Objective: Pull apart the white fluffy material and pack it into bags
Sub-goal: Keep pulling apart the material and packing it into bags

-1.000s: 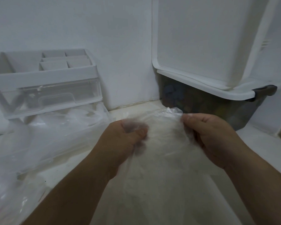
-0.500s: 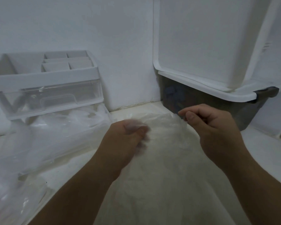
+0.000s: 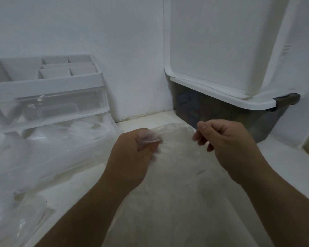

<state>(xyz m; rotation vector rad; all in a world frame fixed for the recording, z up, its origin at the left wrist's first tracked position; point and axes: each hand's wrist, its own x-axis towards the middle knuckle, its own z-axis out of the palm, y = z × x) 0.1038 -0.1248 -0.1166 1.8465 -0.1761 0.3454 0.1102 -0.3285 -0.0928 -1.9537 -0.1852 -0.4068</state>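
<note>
At the left hand (image 3: 139,148) — filmy, translucent bag (image 3: 177,168), slack

Dim, flat, greyish light with only soft shadows. Both hands (image 3: 185,141) are motion-blurred, and straight edges bow toward the frame borders.

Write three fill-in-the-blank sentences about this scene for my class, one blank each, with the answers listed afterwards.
1. The ____ hand grips the edge of the clear bag.
2. The dark storage box has a ____ lid.
3. The dark storage box stands to the ____ of the compartment organiser.
Missing words: left; white; right.
</note>
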